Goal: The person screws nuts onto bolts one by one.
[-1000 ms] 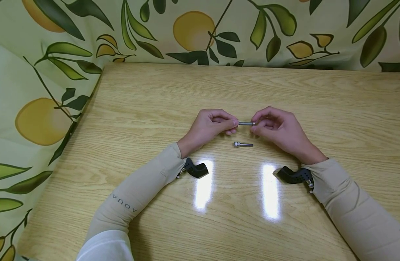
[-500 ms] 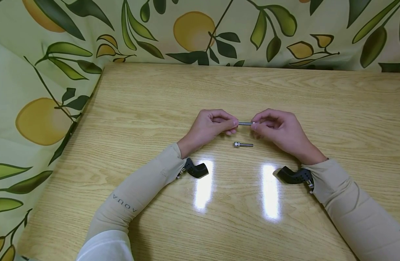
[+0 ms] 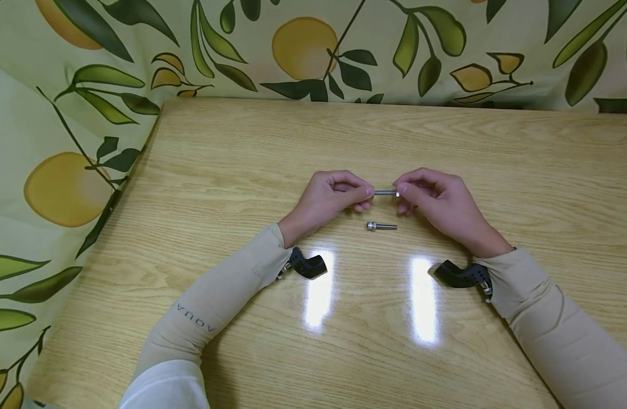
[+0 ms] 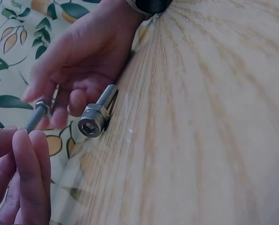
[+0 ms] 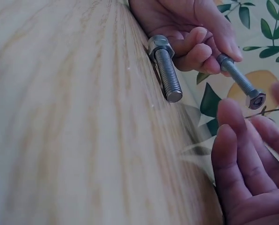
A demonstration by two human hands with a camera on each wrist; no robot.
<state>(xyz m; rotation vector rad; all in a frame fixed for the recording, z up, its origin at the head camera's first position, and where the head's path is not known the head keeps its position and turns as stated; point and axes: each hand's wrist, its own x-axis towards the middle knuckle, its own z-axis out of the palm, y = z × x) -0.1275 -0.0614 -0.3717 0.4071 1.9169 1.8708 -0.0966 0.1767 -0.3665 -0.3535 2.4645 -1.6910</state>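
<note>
Bolt point(image 3: 383, 193): just right of centre, head view; long axis left to right, left end pinched by the left hand point(image 3: 336, 194). Nut point(image 5: 253, 101): on its right end, nearest the right hand point(image 3: 440, 200), grip spread. Second bolt point(image 3: 382, 226): below, on worktop point(image 3: 241, 162).

Pinched by the left hand point(image 3: 339, 196), 1 grey metal bolt point(image 3: 384, 193) points its threaded shaft toward 3 o'clock in the head view; 1 hex nut point(image 5: 255, 99) sits at its tip, just beside the right hand point(image 3: 438, 204). At 6 o'clock from it, a 2nd bolt point(image 3: 382, 226) lies sideways on the table point(image 3: 241, 142), socket head point(image 4: 85, 131) toward 9 o'clock, a 2nd nut point(image 4: 99, 109) close behind that head.
</note>
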